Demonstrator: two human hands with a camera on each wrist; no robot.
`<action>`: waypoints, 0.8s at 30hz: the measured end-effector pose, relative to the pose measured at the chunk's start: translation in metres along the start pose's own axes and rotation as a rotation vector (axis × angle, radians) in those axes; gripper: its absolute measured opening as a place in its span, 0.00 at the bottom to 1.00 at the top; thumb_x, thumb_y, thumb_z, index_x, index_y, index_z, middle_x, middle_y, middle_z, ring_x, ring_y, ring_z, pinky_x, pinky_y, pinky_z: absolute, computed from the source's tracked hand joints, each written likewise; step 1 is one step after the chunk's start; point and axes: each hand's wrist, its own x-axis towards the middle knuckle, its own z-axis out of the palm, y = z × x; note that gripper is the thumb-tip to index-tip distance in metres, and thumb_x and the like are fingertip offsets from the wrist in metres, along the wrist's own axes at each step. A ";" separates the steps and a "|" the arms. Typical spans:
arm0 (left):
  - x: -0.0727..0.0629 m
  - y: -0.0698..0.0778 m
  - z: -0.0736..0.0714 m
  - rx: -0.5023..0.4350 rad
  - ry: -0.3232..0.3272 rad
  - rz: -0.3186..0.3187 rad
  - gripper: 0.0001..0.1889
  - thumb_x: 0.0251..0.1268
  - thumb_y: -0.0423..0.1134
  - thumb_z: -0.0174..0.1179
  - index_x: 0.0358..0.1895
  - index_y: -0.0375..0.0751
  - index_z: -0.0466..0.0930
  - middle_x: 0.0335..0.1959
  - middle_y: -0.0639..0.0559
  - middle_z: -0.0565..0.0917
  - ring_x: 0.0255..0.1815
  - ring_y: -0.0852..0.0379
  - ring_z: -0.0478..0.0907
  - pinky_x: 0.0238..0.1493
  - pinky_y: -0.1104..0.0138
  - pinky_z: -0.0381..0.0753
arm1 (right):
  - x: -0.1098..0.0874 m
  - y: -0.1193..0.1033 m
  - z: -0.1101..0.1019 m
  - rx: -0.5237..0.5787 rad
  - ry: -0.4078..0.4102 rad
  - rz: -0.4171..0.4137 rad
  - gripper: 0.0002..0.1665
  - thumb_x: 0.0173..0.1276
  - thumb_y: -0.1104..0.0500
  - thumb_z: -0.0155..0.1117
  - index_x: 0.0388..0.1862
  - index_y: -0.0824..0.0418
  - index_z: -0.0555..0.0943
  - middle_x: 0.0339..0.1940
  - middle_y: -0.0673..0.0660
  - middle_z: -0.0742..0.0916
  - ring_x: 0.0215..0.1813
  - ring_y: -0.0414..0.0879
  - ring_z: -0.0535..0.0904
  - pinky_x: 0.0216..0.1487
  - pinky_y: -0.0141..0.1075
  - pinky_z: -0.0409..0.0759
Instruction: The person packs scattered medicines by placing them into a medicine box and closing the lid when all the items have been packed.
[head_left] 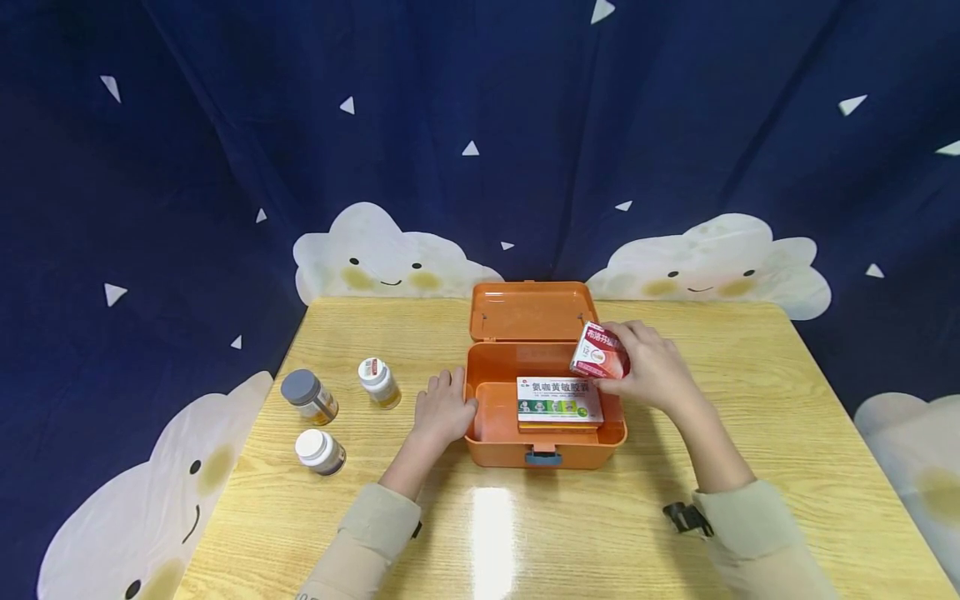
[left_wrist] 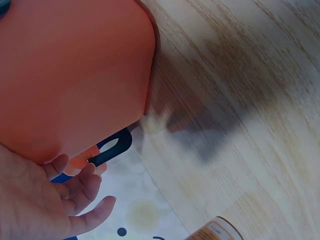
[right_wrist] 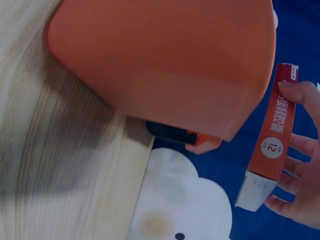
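An orange plastic storage box [head_left: 495, 454] stands with its lid [head_left: 532, 310] raised behind it. Inside, toward the right, lies a white-and-green medicine box [head_left: 558, 398] atop another box whose orange edge shows. My right hand [head_left: 651, 367] pinches a red-and-white medicine box [head_left: 600, 350] between thumb and fingers, tilted above the right rim; its narrow side faces the right wrist view. At the left rim, my left hand [head_left: 442, 408] holds the wall, the thumb over the edge. Its other fingers [left_wrist: 82, 192] curl loosely outside; the thumb is hidden in the left wrist view.
Left on the wooden table [head_left: 675, 533] stand a grey-capped bottle [head_left: 310, 397] and two white-capped bottles, one nearer the box [head_left: 379, 383] and one nearer the front [head_left: 320, 452]. A blue latch [head_left: 543, 457] projects from the storage box's front. Behind the table hangs a dark blue curtain [head_left: 420, 175].
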 end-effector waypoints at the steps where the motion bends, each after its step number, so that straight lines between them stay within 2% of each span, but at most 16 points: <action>1: 0.000 0.000 0.000 0.001 0.001 0.000 0.24 0.61 0.47 0.47 0.58 0.40 0.62 0.48 0.42 0.70 0.50 0.44 0.66 0.44 0.51 0.68 | 0.001 -0.002 0.001 -0.003 -0.012 -0.004 0.51 0.39 0.46 0.74 0.62 0.62 0.66 0.54 0.66 0.74 0.55 0.61 0.68 0.51 0.60 0.63; 11: 0.000 0.000 0.001 -0.004 0.007 0.005 0.23 0.61 0.47 0.47 0.58 0.40 0.62 0.47 0.42 0.70 0.49 0.44 0.66 0.43 0.51 0.68 | 0.012 -0.023 0.010 -0.042 -0.076 -0.074 0.51 0.39 0.44 0.73 0.63 0.60 0.67 0.52 0.62 0.75 0.54 0.58 0.69 0.52 0.58 0.65; 16: 0.000 -0.001 0.001 -0.008 0.006 0.003 0.24 0.61 0.47 0.47 0.59 0.40 0.61 0.48 0.42 0.69 0.50 0.44 0.66 0.44 0.51 0.68 | 0.016 -0.031 0.016 -0.053 -0.112 -0.102 0.51 0.39 0.42 0.73 0.63 0.59 0.67 0.55 0.63 0.74 0.57 0.60 0.68 0.55 0.59 0.63; 24: 0.001 -0.001 0.001 -0.004 0.006 0.003 0.24 0.61 0.46 0.47 0.59 0.40 0.61 0.49 0.42 0.69 0.51 0.44 0.66 0.44 0.51 0.68 | 0.022 -0.040 0.022 -0.055 -0.131 -0.150 0.50 0.39 0.42 0.74 0.62 0.59 0.68 0.55 0.60 0.75 0.57 0.57 0.68 0.55 0.58 0.64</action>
